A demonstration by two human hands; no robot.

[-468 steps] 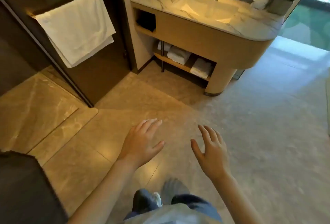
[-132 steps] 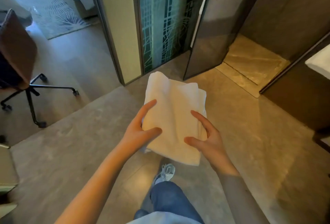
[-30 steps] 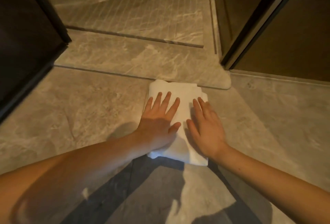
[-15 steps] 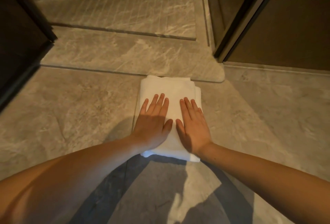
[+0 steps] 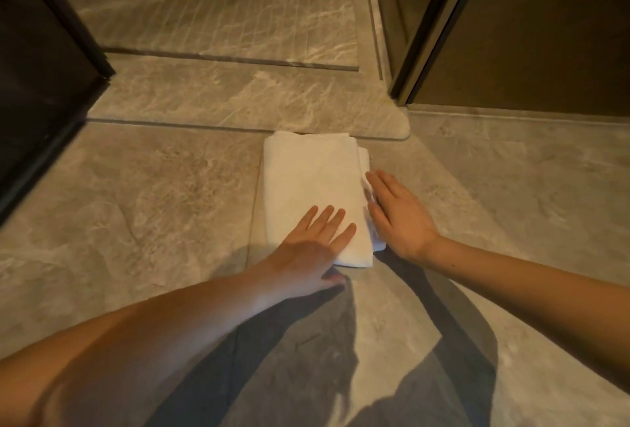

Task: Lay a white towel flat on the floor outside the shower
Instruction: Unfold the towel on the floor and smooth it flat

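Dark door frame far left, well clear of both hands. Left hand lies palm down, fingers spread and straight, on the near left corner of the towel; it grips nothing, just presses, likely to pin that corner so the cloth doesn't slide on the smooth floor. Towel runs away from the fingertips, folded into a narrow stack, far edge touching the raised sill of the shower, so it sits outside the stall as the task wants. Right hand just beside the left, open and flat, palm on the towel's right edge where loose layers stick out; holds nothing, looks like it's squaring or tucking those layers. Past that hand, bare floor, then the right door frame. Judgement: towel is placed but folded, so either nearly done or unfolding remains.
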